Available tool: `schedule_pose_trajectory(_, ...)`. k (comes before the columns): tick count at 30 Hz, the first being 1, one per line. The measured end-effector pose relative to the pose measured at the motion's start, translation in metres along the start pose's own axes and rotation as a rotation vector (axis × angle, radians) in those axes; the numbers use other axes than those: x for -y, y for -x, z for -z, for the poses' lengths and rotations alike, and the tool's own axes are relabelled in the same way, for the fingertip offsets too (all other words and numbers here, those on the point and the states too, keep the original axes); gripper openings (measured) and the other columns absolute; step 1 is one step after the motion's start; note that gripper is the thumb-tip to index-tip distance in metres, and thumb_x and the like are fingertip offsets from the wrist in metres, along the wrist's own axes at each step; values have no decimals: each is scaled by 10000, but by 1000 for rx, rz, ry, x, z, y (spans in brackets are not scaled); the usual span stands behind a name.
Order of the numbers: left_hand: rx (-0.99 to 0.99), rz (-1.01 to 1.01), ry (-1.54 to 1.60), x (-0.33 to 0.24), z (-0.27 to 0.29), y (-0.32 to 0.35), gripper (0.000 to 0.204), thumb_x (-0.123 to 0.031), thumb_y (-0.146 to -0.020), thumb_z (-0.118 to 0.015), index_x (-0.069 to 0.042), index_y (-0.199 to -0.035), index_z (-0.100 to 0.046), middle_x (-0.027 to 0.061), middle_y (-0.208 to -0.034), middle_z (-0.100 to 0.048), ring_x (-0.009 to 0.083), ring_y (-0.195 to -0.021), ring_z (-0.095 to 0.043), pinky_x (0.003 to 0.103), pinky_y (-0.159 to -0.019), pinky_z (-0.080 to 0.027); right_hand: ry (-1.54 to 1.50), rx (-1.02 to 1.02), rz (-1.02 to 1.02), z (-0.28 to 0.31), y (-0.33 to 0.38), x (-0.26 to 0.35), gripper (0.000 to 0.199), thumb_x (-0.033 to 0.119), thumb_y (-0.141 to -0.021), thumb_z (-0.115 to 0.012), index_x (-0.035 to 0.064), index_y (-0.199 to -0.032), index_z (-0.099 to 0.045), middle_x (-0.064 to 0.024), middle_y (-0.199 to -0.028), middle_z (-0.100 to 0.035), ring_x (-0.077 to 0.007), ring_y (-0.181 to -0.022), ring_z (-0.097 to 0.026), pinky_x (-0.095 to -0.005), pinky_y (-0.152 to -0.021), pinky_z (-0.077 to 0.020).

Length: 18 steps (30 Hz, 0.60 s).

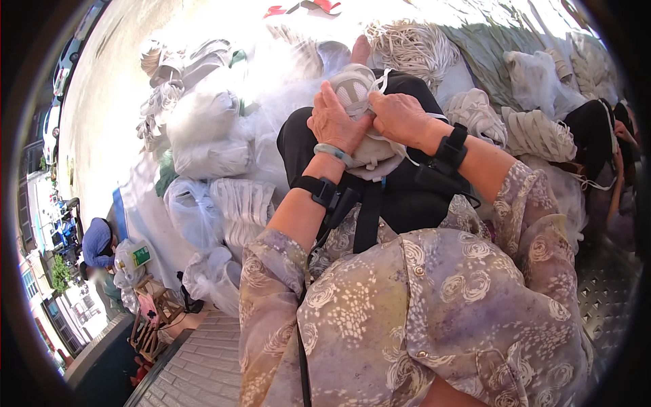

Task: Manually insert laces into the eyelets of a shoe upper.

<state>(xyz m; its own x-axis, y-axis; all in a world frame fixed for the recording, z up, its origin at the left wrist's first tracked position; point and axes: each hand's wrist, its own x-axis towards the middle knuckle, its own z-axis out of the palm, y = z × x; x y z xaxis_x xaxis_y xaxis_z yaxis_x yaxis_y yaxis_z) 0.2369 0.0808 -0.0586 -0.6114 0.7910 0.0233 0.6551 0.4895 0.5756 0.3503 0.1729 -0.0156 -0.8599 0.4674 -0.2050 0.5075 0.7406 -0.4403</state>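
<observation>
- Left hand [339, 123] is clamped along one side of a pale shoe upper [354, 88], held between the knees of the dark trousers [293, 144]; right hand [401, 118] has thumb and fingers drawn together at its edge, though what they pinch is hidden.
- Judging by the loose white lace [385, 81] there, lace work seems in hand; it calls for firm bracing from the left and a precise fingertip pull from the right.
- Plastic-wrapped bundles [205, 129] bulge, cloudy and creased, at left.
- Matte, smooth cloth makes up the trousers.
- Tangled cords [411, 53] form a stringy, cream mound beyond.
- Rounded, the upper shows mesh and greyish strips.
- Thin and pliant, the lace loops upward.
</observation>
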Motion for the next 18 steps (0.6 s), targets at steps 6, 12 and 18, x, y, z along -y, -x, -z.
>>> schedule_pose_trajectory(6, 22, -123, -37, 8, 3, -3, 956, -416, -600, -717, -34, -1328, -229, 197, -1153, -447, 355, -1050, -470, 466, -834, -365, -14, 35, 41, -1, -6, -10, 167, 121, -723, -522, -8, -803, -593, -205, -781, -623, -363, -802, -611, -440, -717, -474)
schedule_pose_trajectory(12, -80, -364, -304, -4, 14, 0, 833, -390, -584, -744, -52, -1230, -340, 156, -1114, -466, 311, -957, -501, 436, -808, -374, -47, 146, 187, 2, -22, -31, 186, 171, -689, -527, 18, -733, -622, -197, -795, -622, -347, -816, -600, -415, -764, -458)
schedule_pose_trajectory(18, -119, -736, -471, -7, 7, 2, 221, -240, -689, -617, -106, -834, -517, 67, -878, -492, 249, -793, -497, 389, -699, -355, -117, 139, 267, -7, -31, -44, 205, 151, -690, -505, -10, -719, -630, -207, -722, -612, -329, -731, -618, -406, -692, -490)
